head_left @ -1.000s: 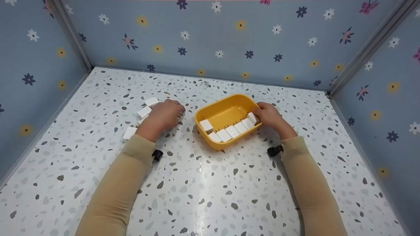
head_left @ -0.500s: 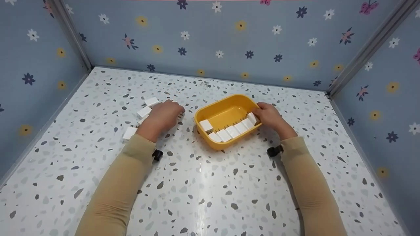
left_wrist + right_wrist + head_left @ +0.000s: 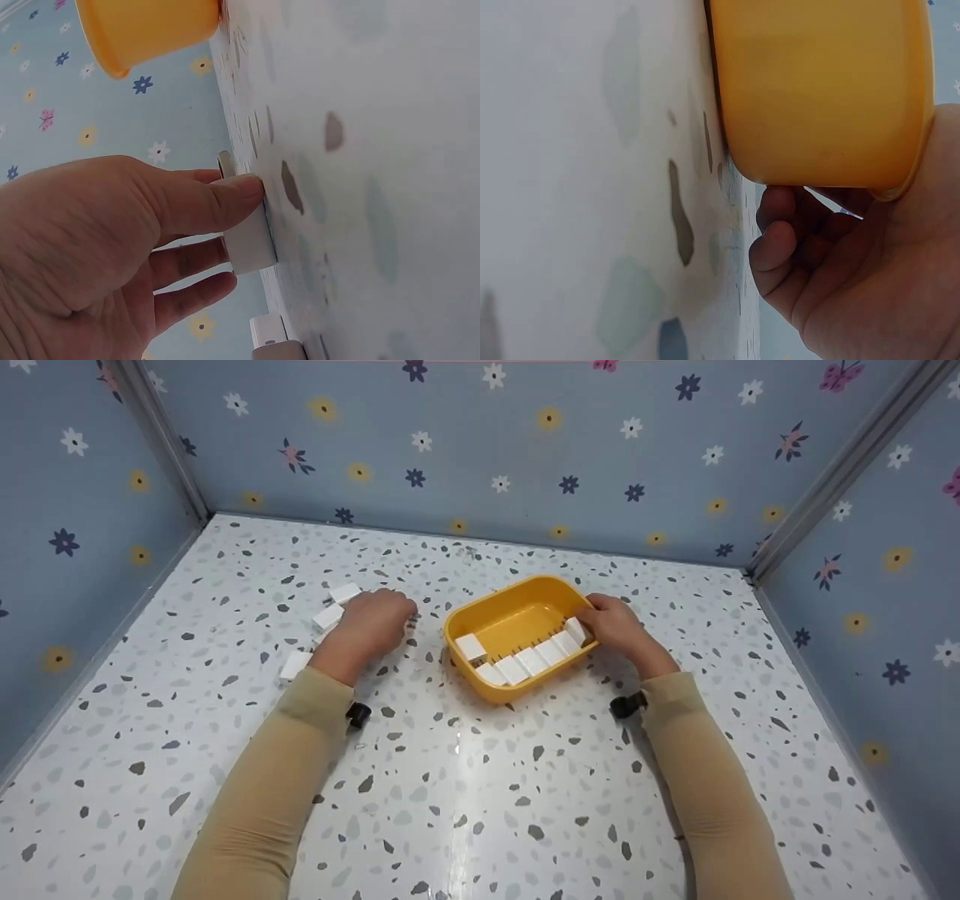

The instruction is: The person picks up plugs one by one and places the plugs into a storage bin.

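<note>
My left hand (image 3: 373, 624) pinches a white power adapter (image 3: 251, 244) between thumb and fingers, close over the tabletop; in the head view the hand mostly covers it. Beside that hand lie more white adapters, one at the far side (image 3: 346, 593), one closer (image 3: 328, 618) and one by the wrist (image 3: 295, 665). A yellow bin (image 3: 517, 622) stands to the right. Along its near side runs a row of white adapters (image 3: 532, 660) with metal prongs pointing inward, and another adapter (image 3: 471, 648) sits at its left end. My right hand (image 3: 615, 626) grips the bin's right end, thumb over the rim.
The white speckled tabletop (image 3: 480, 810) is bounded by blue flowered panels at the back (image 3: 495, 450), the left (image 3: 67, 607) and the right (image 3: 892, 607). A speckled gap separates the left hand from the bin.
My left hand has shifted very slightly to the left, and the prongs by its fingertips show less. The right hand and the bin stay where they were.
</note>
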Motion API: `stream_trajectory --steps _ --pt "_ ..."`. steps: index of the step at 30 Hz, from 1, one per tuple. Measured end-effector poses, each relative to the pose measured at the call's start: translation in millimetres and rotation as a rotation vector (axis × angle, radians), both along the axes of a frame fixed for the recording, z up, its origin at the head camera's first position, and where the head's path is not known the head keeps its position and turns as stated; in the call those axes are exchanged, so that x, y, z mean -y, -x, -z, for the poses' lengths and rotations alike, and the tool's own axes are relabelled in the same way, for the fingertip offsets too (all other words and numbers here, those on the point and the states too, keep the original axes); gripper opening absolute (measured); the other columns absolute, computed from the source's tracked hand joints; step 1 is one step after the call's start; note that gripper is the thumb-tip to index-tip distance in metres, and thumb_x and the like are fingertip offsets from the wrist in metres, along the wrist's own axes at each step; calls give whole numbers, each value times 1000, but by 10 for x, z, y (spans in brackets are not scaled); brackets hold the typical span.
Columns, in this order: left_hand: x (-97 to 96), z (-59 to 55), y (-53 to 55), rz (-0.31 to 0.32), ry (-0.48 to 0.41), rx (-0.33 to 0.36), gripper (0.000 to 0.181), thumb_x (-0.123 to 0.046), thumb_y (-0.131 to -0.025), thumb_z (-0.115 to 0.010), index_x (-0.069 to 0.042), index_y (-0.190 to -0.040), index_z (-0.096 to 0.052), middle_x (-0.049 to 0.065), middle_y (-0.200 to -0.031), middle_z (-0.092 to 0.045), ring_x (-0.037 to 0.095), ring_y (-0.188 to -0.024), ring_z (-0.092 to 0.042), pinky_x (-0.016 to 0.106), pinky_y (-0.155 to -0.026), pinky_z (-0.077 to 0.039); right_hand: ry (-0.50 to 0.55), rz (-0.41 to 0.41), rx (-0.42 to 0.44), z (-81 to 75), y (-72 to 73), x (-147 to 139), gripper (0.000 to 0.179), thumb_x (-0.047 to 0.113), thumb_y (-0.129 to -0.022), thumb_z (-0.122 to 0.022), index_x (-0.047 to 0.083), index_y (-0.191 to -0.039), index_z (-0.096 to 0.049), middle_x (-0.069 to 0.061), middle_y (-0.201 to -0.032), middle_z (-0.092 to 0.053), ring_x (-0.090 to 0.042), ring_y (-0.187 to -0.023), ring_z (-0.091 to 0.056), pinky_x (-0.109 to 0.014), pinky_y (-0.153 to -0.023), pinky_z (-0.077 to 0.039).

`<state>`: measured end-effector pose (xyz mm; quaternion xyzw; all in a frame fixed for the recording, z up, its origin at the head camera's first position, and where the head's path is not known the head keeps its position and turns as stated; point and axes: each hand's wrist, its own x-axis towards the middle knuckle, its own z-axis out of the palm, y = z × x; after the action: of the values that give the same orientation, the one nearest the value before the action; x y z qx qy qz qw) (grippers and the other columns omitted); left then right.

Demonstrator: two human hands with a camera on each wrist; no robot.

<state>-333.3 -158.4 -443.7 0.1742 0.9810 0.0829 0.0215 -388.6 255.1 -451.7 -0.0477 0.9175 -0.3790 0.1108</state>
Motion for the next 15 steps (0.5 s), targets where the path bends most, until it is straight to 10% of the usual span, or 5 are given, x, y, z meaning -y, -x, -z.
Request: stream_trajectory --steps 15 --pt "-6 -26 27 -14 -36 29 27 2 -103 -67 -5 -127 -76 16 -123 -76 39 -115 -70 57 -98 -57 -10 9 10 -26 -5 16 43 30 -117 -50 4 -149 -64 -17 -136 -66 -30 -109 -59 -41 -95 -51"
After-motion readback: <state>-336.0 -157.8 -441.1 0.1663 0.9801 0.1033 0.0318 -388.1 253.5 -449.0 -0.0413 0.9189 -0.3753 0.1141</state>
